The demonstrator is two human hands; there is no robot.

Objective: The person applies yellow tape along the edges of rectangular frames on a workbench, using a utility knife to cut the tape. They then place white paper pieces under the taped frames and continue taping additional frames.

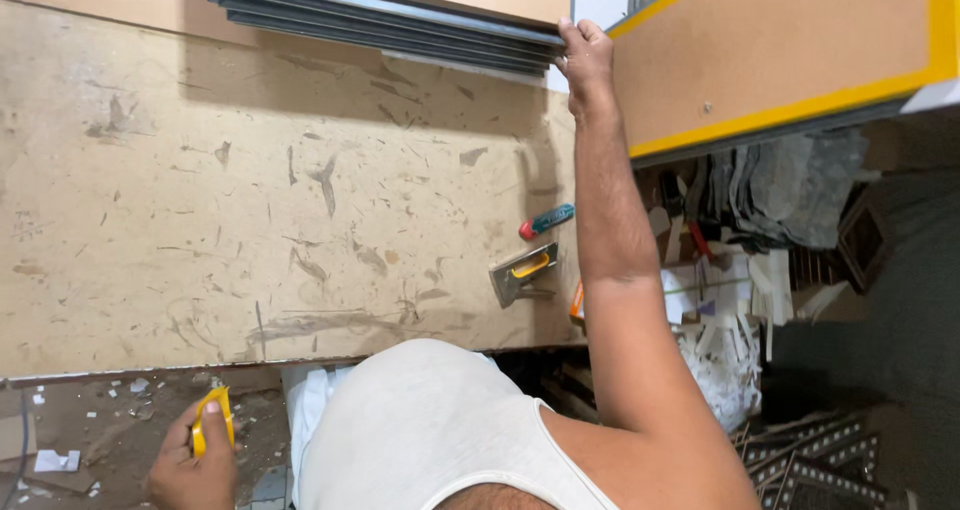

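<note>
My right hand (585, 55) reaches to the far edge of the worn wooden workbench (200, 210) and grips the end of a stack of long grey metal strips (380, 20) lying along the back. My left hand (192, 465) hangs low beside the bench's near edge, closed around a small yellow tool (212, 420). My white sleeveless shirt fills the lower middle of the view.
On the bench near my right arm lie a screwdriver with a red and teal handle (546, 221) and a metal trowel with a yellow handle (523, 273). A brown board edged in yellow (780, 50) stands at upper right. Scrap pieces and offcuts (740, 300) clutter the floor at right.
</note>
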